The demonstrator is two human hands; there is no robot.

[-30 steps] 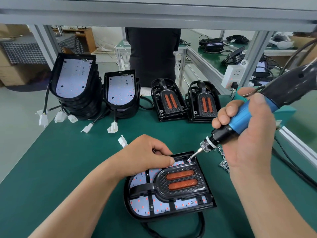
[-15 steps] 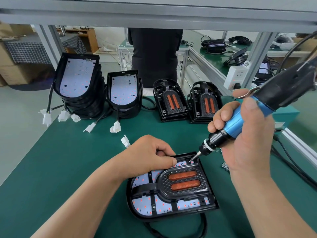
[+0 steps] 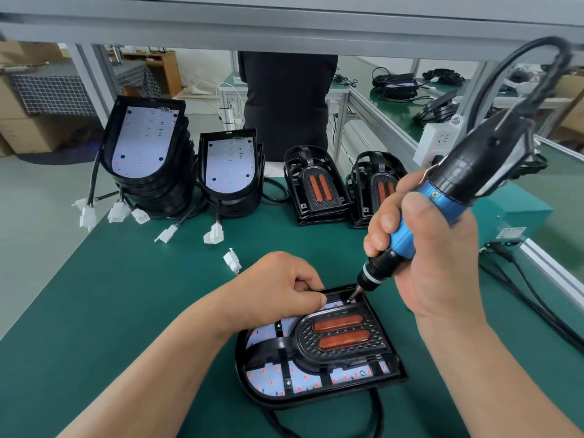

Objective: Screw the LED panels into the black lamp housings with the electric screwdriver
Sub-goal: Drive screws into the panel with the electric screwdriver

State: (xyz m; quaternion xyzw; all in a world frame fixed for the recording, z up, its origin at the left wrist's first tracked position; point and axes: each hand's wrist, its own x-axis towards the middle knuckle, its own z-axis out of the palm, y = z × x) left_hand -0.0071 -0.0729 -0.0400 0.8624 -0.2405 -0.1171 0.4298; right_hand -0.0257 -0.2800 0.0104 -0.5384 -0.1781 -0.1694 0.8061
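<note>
A black lamp housing lies flat on the green mat in front of me, its white LED panel showing under a black grille with two orange bars. My left hand rests on the housing's far left edge, fingers curled, thumb along the panel. My right hand grips the blue and black electric screwdriver. Its bit stands steeply on a screw point at the housing's far right corner.
At the back left stand two stacks of housings with bare LED panels and white connectors. Two stacks with grilles sit at the back middle. A teal box and cables lie right. A person in black stands behind the bench.
The screwdriver has tilted more upright and its bit has come down onto the far right corner of the housing. My left hand has stayed on the housing's edge.
</note>
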